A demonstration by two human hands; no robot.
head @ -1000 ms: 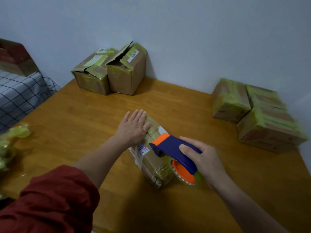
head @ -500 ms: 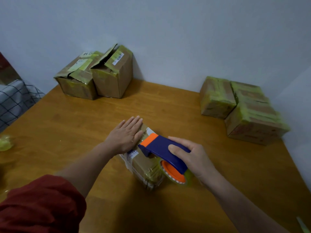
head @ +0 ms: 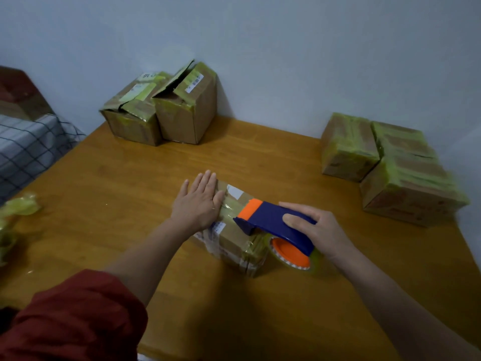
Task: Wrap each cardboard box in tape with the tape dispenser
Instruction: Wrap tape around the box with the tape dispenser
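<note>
1. Where the orange-brown wooden table (head: 117,191) reaches its left edge, a crumpled wad of yellow-green tape (head: 20,208) lies well apart from the work. A checked grey cloth (head: 28,144) shows beyond it.
2. Far left, against the wall, two brown cardboard boxes with gaping flaps (head: 187,118) stand touching. The print on their white labels is too small to read.
3. The left hand (head: 197,204), fingers straight and held together, presses flat on the far end of the taped brown cardboard box (head: 234,238) at the table's middle.
4. That box's long axis runs far to near, slanting rightward. The white labels on its top and left side are illegible.
5. The blue-and-orange plastic tape dispenser (head: 273,222) rests on the box's near-right part. Its orange nose points at the left hand and its roll hangs off the right edge.
6. The right hand (head: 320,230) curls round the blue handle. I judge the coming pull runs along that axis, away from the left hand.
7. Far right, brown cardboard boxes wrapped in yellow-green tape (head: 406,183) sit clustered.
</note>
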